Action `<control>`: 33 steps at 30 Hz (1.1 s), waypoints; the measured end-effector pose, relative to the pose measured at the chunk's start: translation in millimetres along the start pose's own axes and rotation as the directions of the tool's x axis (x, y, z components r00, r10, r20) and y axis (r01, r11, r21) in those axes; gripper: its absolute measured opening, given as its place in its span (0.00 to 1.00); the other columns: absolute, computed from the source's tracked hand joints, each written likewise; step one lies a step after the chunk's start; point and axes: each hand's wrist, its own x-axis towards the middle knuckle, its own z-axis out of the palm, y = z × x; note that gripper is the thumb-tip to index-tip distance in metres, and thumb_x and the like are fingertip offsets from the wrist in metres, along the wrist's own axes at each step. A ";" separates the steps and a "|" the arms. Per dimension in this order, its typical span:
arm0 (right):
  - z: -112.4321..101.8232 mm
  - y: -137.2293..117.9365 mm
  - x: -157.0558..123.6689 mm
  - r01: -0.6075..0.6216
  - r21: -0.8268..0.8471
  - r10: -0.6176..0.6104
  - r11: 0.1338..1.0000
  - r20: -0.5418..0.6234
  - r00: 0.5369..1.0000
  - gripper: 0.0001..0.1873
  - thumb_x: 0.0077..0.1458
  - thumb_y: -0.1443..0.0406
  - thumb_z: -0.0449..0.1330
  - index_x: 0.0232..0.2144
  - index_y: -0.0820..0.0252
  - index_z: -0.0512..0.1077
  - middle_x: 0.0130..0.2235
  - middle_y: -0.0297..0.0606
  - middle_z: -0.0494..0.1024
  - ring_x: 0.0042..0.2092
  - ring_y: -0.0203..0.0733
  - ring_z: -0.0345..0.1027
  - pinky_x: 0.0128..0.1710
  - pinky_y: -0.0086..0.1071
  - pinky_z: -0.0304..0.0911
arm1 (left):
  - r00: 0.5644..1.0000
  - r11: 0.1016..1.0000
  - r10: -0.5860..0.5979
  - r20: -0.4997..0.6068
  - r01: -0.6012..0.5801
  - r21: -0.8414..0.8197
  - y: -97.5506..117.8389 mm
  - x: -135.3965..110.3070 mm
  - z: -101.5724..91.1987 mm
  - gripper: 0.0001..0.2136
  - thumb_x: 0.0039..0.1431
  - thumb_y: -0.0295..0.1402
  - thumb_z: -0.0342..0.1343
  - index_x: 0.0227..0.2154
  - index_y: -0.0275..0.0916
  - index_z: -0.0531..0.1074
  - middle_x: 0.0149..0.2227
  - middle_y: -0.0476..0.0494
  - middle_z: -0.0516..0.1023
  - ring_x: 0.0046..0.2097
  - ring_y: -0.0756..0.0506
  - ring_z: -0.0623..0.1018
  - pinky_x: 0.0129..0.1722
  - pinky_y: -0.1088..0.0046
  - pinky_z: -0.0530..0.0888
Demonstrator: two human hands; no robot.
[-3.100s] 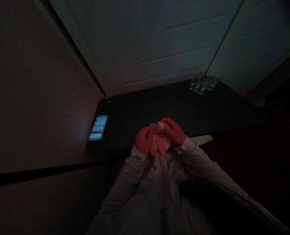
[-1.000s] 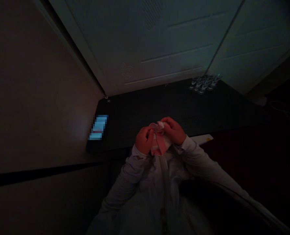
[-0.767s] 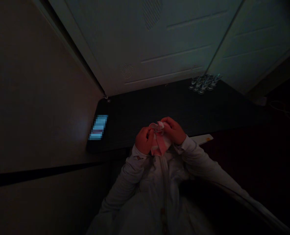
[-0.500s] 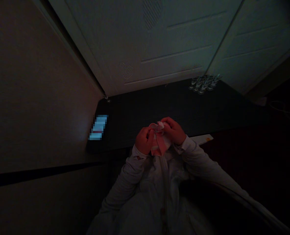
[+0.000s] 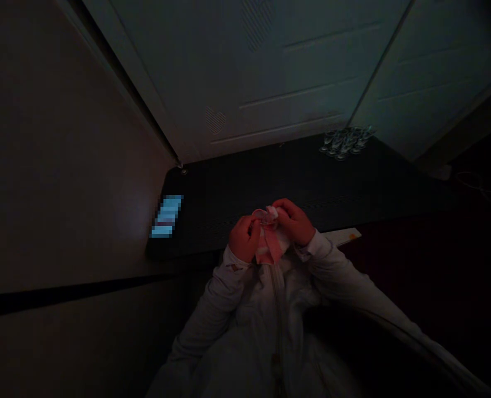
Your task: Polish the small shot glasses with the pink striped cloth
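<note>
Here, our left hand [image 5: 243, 239] and right hand [image 5: 296, 222] pinch a soft-looking, pink-and-white piece of fabric [image 5: 269, 249] between them, close before our body. A loosened fingertip could let its folded rim slip, and dimness could hide that. Beyond, on the dark, wood-grained counter [image 5: 229, 188], clear, glassy, round-footed cups [image 5: 347, 142] stand well apart, so knocking them seems unlikely.

the dark surface [image 5: 237, 182] has a fine grain and rounded corners at its left end. there, near the edge, lies a lit phone [image 5: 166, 216], its display pixelated. a small round object [image 5: 183, 172] sits at the back left corner; clustered clear glasses [image 5: 345, 143] stand toward the back right.
</note>
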 end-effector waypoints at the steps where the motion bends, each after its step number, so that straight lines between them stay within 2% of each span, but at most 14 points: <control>1: 0.0 0.7 0.1 0.006 -0.001 -0.006 1.000 -0.003 1.000 0.09 0.47 0.60 0.53 0.31 0.58 0.65 0.29 0.31 0.66 0.30 0.35 0.59 0.31 0.29 0.56 | 1.000 1.000 0.000 0.000 0.000 0.000 0.0 0.0 0.0 0.09 0.56 0.33 0.44 0.33 0.38 0.69 0.31 0.45 0.72 0.32 0.50 0.70 0.33 0.74 0.66; 13: 0.4 0.1 -0.1 0.013 0.001 -0.013 1.000 0.011 1.000 0.08 0.49 0.62 0.51 0.31 0.58 0.66 0.28 0.31 0.67 0.31 0.35 0.60 0.32 0.29 0.56 | 1.000 0.999 -0.023 0.002 0.023 -0.043 1.8 0.9 -0.9 0.09 0.56 0.32 0.45 0.33 0.37 0.69 0.32 0.44 0.73 0.33 0.49 0.71 0.34 0.73 0.67; 17: -0.8 -0.2 2.0 -0.007 0.057 0.005 0.998 0.038 0.999 0.09 0.48 0.61 0.52 0.33 0.58 0.66 0.30 0.32 0.69 0.32 0.36 0.62 0.34 0.30 0.58 | 0.996 0.989 -0.081 0.032 0.085 -0.123 -1.4 2.8 -1.6 0.09 0.55 0.33 0.46 0.33 0.37 0.69 0.33 0.44 0.74 0.34 0.49 0.72 0.34 0.73 0.68; 22: -8.5 -3.6 3.6 -0.018 0.095 0.003 0.995 0.155 0.988 0.14 0.43 0.63 0.56 0.36 0.59 0.68 0.37 0.36 0.72 0.40 0.40 0.65 0.41 0.34 0.59 | 0.982 0.926 -0.145 0.119 0.177 -0.334 -8.0 6.1 -3.1 0.08 0.53 0.33 0.49 0.35 0.37 0.69 0.35 0.44 0.74 0.35 0.49 0.73 0.35 0.73 0.70; 28: -12.3 -1.4 3.1 -0.024 0.101 -0.009 0.995 0.315 0.949 0.15 0.42 0.64 0.58 0.37 0.59 0.70 0.39 0.38 0.74 0.41 0.42 0.67 0.41 0.34 0.60 | 0.973 0.889 -0.170 0.157 0.220 -0.402 -9.6 7.0 -3.3 0.08 0.51 0.33 0.52 0.34 0.37 0.69 0.35 0.45 0.75 0.35 0.49 0.73 0.37 0.73 0.69; 33: -7.0 1.6 0.6 0.039 0.035 -0.045 0.999 0.200 0.979 0.12 0.45 0.64 0.56 0.35 0.60 0.69 0.36 0.37 0.73 0.39 0.40 0.66 0.41 0.33 0.59 | 0.963 0.836 -0.238 0.131 0.271 -0.477 -12.1 8.5 -1.2 0.11 0.50 0.36 0.52 0.35 0.37 0.69 0.35 0.45 0.74 0.36 0.49 0.74 0.37 0.73 0.69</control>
